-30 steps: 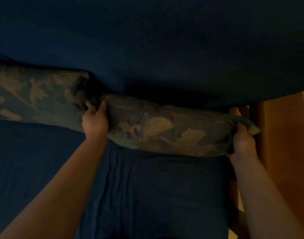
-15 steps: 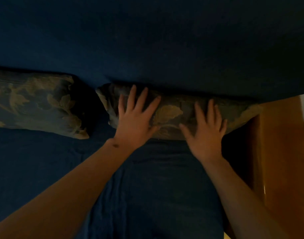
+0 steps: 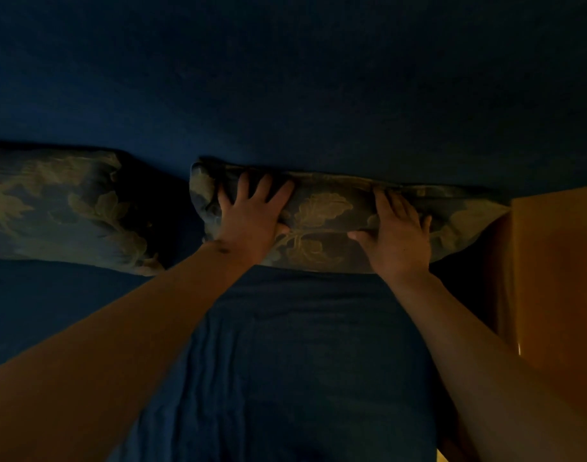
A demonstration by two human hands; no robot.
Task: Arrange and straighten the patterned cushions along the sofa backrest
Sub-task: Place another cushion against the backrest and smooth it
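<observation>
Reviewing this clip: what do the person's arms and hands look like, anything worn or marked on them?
Both forearms are bare up to the frame edge, with no sleeves in view. Neither the left hand nor the right hand shows gloves, rings, a watch or a bracelet. The left wrist carries a small dark mark; the dim light leaves its nature unclear.

1. Two cushions lie on the sofa seat (image 3: 302, 361), against the backrest (image 3: 285, 78) behind them.
2. The left cushion (image 3: 59, 208) sits apart from the right cushion (image 3: 328, 218), a gap between.
3. The left hand (image 3: 252, 218) and right hand (image 3: 398, 231) rest on the right cushion.
4. A wooden armrest (image 3: 555, 278) stands right of it.
</observation>
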